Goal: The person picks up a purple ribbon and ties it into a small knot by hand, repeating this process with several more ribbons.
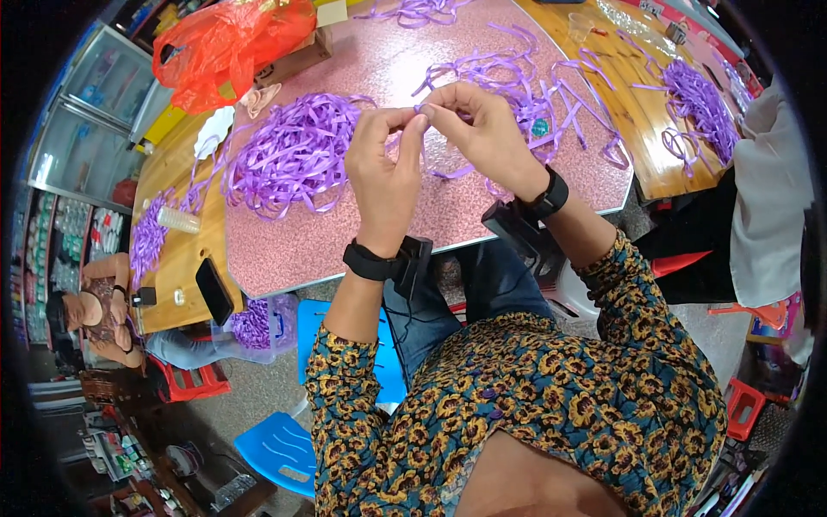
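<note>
Purple ribbon [419, 109] is pinched btwn. the left hand [384, 177] and right hand [484, 131], fingers of both clamped on a short bit of it, just above the pink worktop [297, 250]. Work is judged to be mid-course, w/ one small section being handled. A big ribbon heap [289, 159] is massed to the left; looser strands [491, 73] are strewn beyond and to the right, nr. a teal disc [540, 127]. More is seen in a ribbon bunch [702, 108] at far right and a clear tub [280, 320] at lower left. Which pcs. are done can't be told; plenty, prob., is left. Any knot or fold is hidden by the fingers. Top strands [415, 10] are cut off by the frame edge; a co-worker's [105, 302] handling, far left, is too small to be made out.
</note>
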`<state>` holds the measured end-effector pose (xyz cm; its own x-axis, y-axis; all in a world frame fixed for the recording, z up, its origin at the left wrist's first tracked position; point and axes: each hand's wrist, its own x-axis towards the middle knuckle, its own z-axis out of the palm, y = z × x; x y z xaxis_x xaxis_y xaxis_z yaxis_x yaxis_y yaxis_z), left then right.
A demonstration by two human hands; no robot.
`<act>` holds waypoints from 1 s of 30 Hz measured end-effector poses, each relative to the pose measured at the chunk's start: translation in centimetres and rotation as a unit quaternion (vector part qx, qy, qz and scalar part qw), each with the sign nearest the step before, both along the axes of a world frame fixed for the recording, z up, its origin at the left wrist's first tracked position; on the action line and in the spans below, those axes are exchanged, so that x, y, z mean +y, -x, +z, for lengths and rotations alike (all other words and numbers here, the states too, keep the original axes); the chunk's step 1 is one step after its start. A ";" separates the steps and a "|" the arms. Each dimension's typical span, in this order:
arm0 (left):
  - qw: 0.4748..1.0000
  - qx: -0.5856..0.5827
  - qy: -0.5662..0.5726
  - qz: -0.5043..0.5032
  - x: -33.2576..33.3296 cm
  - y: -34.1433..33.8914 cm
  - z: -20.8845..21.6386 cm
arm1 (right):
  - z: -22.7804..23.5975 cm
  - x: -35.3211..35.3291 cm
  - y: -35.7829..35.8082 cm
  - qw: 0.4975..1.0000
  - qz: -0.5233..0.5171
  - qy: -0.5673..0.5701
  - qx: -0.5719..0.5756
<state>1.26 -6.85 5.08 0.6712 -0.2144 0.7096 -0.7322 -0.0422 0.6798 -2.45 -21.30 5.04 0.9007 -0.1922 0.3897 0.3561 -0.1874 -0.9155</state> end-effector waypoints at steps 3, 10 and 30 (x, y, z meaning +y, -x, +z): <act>0.997 -0.041 -0.055 0.017 0.5 -0.4 -0.1 | 0.2 -0.5 0.2 0.996 -0.011 0.086 -0.017; 0.981 -0.128 -0.119 0.079 0.5 -1.1 -0.8 | 0.0 -1.1 -0.1 0.992 0.086 0.087 0.026; 0.996 -0.075 -0.048 -0.014 1.5 -0.2 -0.4 | 0.4 -1.1 0.5 0.902 0.234 -0.304 0.197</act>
<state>1.45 -5.34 4.64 0.5513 -0.3037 0.7771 -0.8274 -0.0794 0.5560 -2.99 -22.37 5.47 0.9842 0.1748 -0.0286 -0.1104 0.4790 -0.8708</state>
